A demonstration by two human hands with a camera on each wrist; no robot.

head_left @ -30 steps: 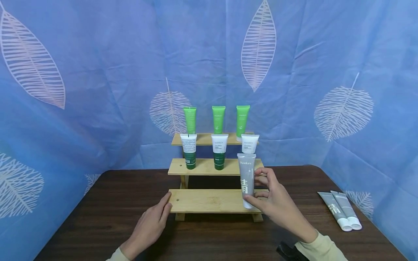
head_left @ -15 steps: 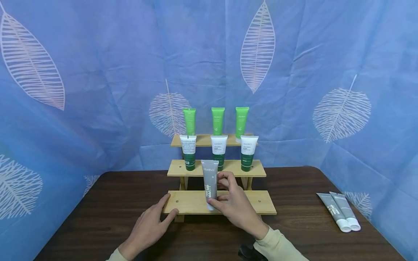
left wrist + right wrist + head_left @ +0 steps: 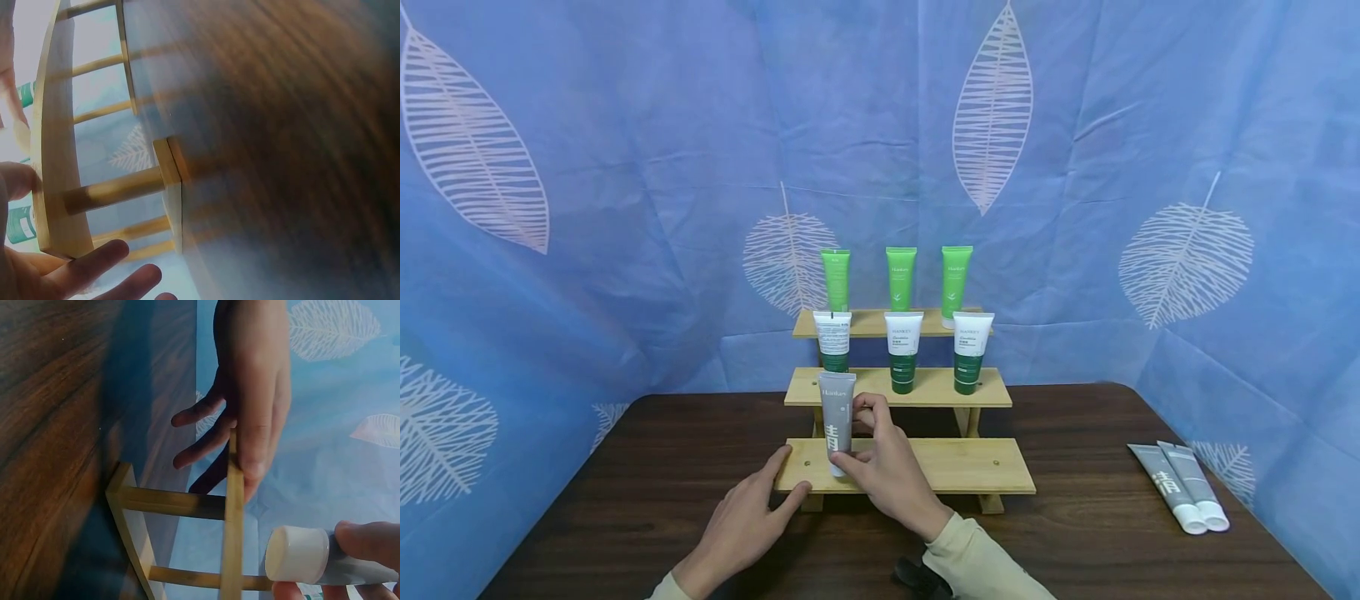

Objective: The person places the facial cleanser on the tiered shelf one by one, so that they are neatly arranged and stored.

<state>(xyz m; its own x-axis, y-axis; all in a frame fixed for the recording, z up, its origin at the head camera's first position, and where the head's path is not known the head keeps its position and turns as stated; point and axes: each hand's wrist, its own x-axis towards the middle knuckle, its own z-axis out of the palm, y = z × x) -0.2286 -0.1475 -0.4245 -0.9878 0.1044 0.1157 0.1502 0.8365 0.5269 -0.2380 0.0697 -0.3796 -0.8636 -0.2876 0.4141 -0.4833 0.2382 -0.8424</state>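
Note:
My right hand point(image 3: 891, 475) pinches an upright grey squeeze tube point(image 3: 837, 417) between thumb and fingers, at the left part of the bottom step. In the right wrist view a small gap shows between the tube's white cap point(image 3: 297, 554) and the board's edge point(image 3: 232, 525). My left hand point(image 3: 737, 521) holds the left end of that bottom board, part of a three-step wooden display stand point(image 3: 940, 467). Its thumb and index finger point(image 3: 47, 259) lie about the board, while the other fingers extend below it. White-and-green tubes point(image 3: 903, 350) stand on the middle step, bright green tubes point(image 3: 901, 277) on the top one.
Two more grey tubes point(image 3: 1180, 487) lie flat at the right of the dark wooden table point(image 3: 1075, 467). A blue cloth point(image 3: 700, 167) with leaf prints hangs behind and at the sides. A black object point(image 3: 919, 575) sits by my right sleeve.
My right hand has carried the grey tube leftward along the bottom step, from its right end to its left part. My left thumb has moved onto the board's front edge.

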